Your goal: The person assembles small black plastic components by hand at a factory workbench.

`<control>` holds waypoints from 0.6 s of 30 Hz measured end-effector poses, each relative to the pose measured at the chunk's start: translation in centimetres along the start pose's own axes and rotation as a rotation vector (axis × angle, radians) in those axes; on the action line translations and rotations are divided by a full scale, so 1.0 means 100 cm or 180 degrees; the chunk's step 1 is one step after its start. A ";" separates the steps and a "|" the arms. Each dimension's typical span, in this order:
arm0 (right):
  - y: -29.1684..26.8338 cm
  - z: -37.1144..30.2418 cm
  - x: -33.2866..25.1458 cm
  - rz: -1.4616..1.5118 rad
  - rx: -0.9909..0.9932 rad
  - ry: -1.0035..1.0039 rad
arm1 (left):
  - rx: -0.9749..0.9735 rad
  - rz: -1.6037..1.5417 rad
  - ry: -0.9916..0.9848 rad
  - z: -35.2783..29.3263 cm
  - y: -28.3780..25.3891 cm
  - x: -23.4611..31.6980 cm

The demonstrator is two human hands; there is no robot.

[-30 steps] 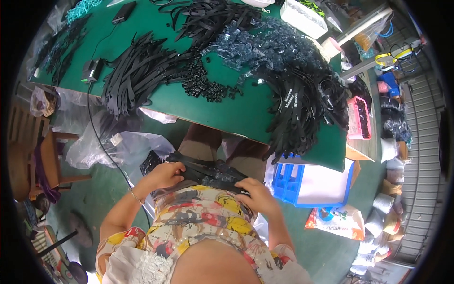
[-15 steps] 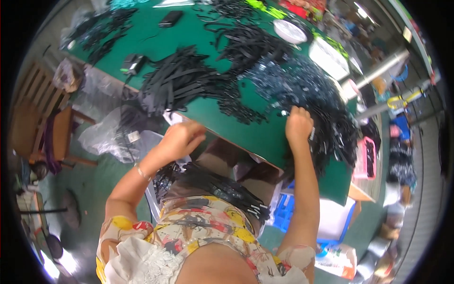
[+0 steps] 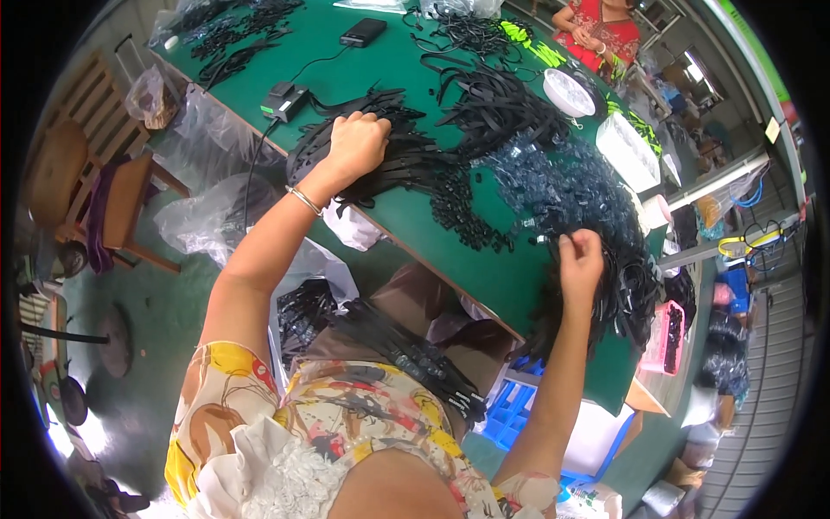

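My left hand (image 3: 359,147) is closed over a heap of black straps (image 3: 406,164) on the green table; whatever its fingers grip is hidden. My right hand (image 3: 581,266) is in a pinch at the near edge of a pile of small clear plastic pieces (image 3: 562,186). Between its fingertips I cannot make anything out. Small black plastic parts (image 3: 467,212) lie scattered between the two piles. Below my right hand, more black straps (image 3: 618,294) hang by the table's edge. A bundle of black straps (image 3: 411,350) with pale ends rests across my lap.
Behind the straps lie a small black device (image 3: 284,102) with a cable and another black box (image 3: 363,33). A white bowl (image 3: 569,92) and a white tray (image 3: 628,153) stand at the far right. A pink basket (image 3: 664,337) is beyond the right edge. Another person (image 3: 596,39) stands across the table.
My left hand has moved from in front of the table edge up and forward onto the black straps. My right hand has shifted slightly right and nearer. The view has tilted, bringing another person into sight.
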State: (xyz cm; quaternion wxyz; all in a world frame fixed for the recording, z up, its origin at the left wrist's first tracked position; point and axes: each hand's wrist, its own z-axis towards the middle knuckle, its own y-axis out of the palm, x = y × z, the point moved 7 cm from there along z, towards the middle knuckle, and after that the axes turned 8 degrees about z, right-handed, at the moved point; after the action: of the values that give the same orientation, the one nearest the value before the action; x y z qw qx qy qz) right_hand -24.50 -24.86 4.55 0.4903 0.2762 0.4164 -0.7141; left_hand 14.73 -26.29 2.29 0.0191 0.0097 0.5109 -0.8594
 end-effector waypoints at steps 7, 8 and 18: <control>0.000 -0.035 -0.054 0.3072 -0.0204 0.1405 | -0.0368 -0.0706 -0.0064 0.006 0.000 -0.002; 0.006 -0.044 -0.057 0.3222 -0.0413 0.1520 | -0.0318 -0.0744 0.0048 0.005 -0.002 0.000; 0.095 -0.107 -0.054 0.4719 -0.0709 0.2230 | -0.0502 -0.4115 0.0196 -0.037 -0.093 0.096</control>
State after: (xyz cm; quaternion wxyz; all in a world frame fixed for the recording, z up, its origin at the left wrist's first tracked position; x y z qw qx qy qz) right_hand -13.85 -14.71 0.46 0.7004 0.6355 0.3232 -0.0327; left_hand 4.73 -18.85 8.35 -0.5158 -0.2764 0.4755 -0.6568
